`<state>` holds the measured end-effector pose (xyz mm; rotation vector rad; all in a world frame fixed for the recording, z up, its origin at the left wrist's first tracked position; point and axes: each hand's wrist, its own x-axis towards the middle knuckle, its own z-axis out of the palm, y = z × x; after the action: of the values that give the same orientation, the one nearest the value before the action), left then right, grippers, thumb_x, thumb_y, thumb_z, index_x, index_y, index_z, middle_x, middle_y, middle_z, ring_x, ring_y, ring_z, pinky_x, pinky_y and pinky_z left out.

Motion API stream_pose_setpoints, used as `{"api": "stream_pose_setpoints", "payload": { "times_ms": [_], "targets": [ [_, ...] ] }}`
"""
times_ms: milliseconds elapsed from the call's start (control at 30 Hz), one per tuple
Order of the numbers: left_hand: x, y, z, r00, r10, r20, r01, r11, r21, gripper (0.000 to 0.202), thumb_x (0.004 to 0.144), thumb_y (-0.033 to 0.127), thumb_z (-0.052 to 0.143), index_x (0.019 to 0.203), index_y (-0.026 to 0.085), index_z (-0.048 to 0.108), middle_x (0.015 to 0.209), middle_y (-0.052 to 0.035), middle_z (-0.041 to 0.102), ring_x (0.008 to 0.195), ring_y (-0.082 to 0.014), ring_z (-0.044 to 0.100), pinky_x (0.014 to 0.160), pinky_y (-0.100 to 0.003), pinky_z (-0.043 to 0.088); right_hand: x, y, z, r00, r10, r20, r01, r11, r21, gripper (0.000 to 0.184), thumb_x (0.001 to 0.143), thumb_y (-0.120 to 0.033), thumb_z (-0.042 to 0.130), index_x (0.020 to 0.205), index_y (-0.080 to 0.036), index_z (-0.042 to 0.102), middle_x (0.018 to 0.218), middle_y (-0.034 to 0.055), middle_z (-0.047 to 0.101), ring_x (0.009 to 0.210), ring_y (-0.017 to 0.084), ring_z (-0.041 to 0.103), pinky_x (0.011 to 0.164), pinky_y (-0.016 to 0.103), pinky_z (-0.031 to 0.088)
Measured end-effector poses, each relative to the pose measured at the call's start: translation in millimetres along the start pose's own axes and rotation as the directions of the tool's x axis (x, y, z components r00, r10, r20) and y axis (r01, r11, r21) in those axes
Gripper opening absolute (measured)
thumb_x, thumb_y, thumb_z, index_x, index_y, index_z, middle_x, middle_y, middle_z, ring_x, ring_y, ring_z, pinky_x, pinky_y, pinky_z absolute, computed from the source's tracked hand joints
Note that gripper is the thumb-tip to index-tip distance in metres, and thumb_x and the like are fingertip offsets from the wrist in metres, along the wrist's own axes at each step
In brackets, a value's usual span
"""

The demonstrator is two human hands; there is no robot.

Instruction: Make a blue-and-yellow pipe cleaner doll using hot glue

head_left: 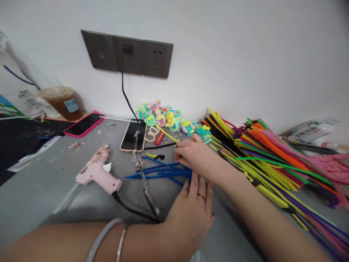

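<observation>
My left hand [192, 213], with a thin dark ring, reaches in from the lower left. Its fingers are stretched out, tips resting at the right end of a loose bunch of blue pipe cleaners [155, 172]. Just above it, my right hand [195, 156] is closed, with the fingers curled down. A black pipe cleaner [160, 146] and a yellow pipe cleaner [167, 133] run up to its fingers; whether it grips either is hidden. Below them on the table lie a short yellow piece [151, 155] and a small black curl [159, 157].
A pink hot glue gun [100, 174] lies left; its cord [144, 185] crosses to the wall socket [128, 54]. Two phones, a drink cup [61, 102] and colourful pipe-cleaner figures [169, 118] stand or lie behind. Bundled pipe cleaners [261, 153] fill the right side.
</observation>
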<state>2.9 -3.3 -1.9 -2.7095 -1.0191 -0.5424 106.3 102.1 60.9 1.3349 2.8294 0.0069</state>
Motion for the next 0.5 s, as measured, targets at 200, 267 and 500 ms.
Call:
{"api": "stream_pose_setpoints", "payload": {
  "times_ms": [200,267,500],
  "targets": [
    [0,-1,-1.8,0.999,0.015,0.032,-0.015,1.000,0.002,0.062,0.090,0.046,0.057,0.134,0.001,0.057,0.136,-0.0205,0.061,0.128,-0.0345,0.054,0.095,-0.037,0.053,0,-1,-1,1.000,-0.019,0.023,0.018,0.999,0.032,0.016,0.088,-0.010,0.062,0.076,-0.018,0.069,0.086,0.0046,0.069,0.076,0.019,0.058,0.079,0.037,0.027],
    [1,-1,-2.3,0.999,0.016,0.029,-0.017,1.000,0.004,0.062,0.091,0.045,0.057,0.134,0.000,0.057,0.136,-0.0207,0.060,0.127,-0.0345,0.055,0.095,-0.038,0.053,0,-2,0,0.999,-0.029,0.028,0.028,0.999,0.041,0.017,0.088,-0.011,0.061,0.074,-0.017,0.068,0.084,0.0046,0.069,0.076,0.019,0.058,0.078,0.036,0.027],
    [1,-1,-0.6,0.999,0.013,0.046,-0.013,1.000,0.006,0.066,0.089,0.047,0.059,0.136,0.001,0.055,0.140,-0.0225,0.056,0.132,-0.0360,0.051,0.095,-0.038,0.054,-5,8,-2,0.994,-0.061,-0.089,0.072,0.989,0.126,0.014,0.087,-0.012,0.061,0.075,-0.017,0.065,0.083,0.0037,0.069,0.077,0.019,0.061,0.079,0.035,0.029]
  ]
}}
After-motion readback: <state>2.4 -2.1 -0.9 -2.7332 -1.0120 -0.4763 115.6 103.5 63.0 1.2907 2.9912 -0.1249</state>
